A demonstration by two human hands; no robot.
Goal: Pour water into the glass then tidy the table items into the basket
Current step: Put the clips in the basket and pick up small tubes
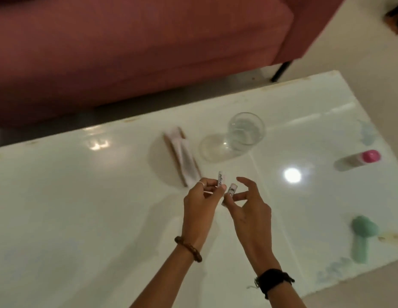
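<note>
A clear glass with water in it stands upright at the middle of the white table. Just in front of it, above the table, my left hand pinches a small white tube with black lettering and a thin white stick. My right hand pinches a second small white tube right beside the first. No basket is in view.
A folded white cloth on a brown strip lies left of the glass. At the right lie a pink-capped bottle and a green object. A pink sofa stands beyond the table's far edge.
</note>
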